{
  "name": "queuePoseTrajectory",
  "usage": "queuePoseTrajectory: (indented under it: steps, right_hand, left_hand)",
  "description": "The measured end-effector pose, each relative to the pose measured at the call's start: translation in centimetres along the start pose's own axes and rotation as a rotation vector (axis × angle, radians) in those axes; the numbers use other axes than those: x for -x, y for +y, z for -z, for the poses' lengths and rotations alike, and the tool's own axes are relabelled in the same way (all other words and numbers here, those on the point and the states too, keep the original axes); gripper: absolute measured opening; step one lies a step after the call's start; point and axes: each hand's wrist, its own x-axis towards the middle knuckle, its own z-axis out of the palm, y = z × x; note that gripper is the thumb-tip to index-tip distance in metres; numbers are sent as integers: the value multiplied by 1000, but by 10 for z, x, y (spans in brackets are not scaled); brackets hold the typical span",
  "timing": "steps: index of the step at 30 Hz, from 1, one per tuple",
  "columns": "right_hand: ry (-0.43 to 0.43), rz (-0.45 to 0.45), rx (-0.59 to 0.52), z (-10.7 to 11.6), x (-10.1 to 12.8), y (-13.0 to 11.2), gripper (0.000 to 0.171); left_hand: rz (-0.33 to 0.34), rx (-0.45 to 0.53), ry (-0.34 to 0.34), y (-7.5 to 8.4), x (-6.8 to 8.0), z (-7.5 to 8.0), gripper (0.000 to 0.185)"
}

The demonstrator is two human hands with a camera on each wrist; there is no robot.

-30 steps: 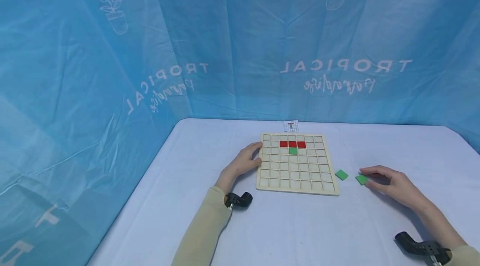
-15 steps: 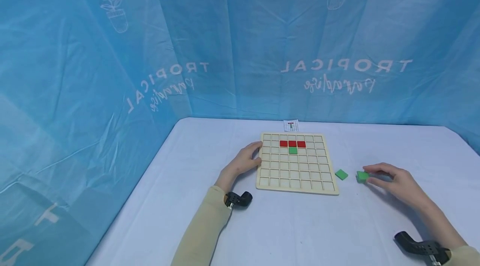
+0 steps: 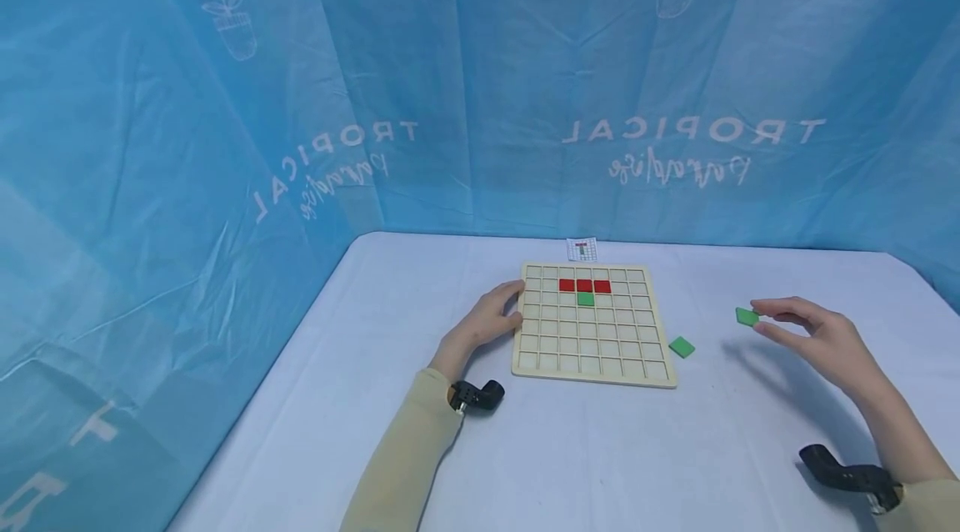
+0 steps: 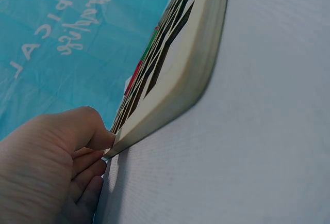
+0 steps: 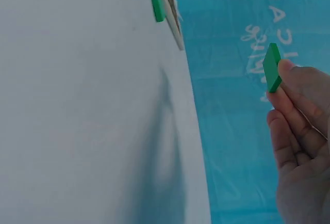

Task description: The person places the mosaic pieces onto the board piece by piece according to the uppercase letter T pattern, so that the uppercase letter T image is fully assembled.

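Note:
A square wooden grid board (image 3: pixel 588 343) lies on the table. Three red tiles (image 3: pixel 584 286) sit side by side in one of its upper rows, with a green tile (image 3: pixel 586 299) below the middle one. My left hand (image 3: pixel 483 325) touches the board's left edge, fingertips and thumb spread apart along it; the left wrist view shows the thumb (image 4: pixel 95 131) at the rim. Between thumb and fingertips, my right hand (image 3: pixel 817 340) pinches another green tile (image 5: pixel 271 69), raised above the table right of the board. One more green tile (image 3: pixel 682 347) lies flat beside the board's right edge.
Just behind the board lies a small printed card (image 3: pixel 582 249) showing a T pattern on a grid. A white cloth (image 3: pixel 600 465) covers the table, and blue printed curtains (image 3: pixel 510 98) stand at the back and left. Each wrist wears a black camera mount (image 3: pixel 477 396).
My right hand has lifted its green tile off the table and carried it up, back and slightly right. The left hand has stayed at the board's edge.

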Motion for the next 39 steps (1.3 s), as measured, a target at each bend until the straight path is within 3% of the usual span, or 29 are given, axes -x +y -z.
queuePoseTrajectory:
  steps: [7,14,22,24,28,35,39]
  right_hand:
    - [14,56,-41,-13,-23,-18,37]
    - [-10,14,-75,-36,-44,-32,42]
    - [-42,68,-141,-85,-78,15,42]
    - [-59,94,-166,-94,-83,14,41]
    - [-78,115,-194,-105,-88,-9,42]
    - [-162,70,-279,-106,-85,-72,43]
    - [-185,63,-320,-112,-89,-82,43]
  left_hand:
    - [-3,6,-1,0,0,0,64]
    - [-23,2,-3,0,0,1,64]
    - [-13,-5,-7,-1,0,0,64]
    - [-6,-4,-6,0,0,0,64]
    - [6,5,-4,1,0,1,64]
    - [1,-16,-5,0,0,0,64]
    - [5,-8,-6,-1,-1,0,64]
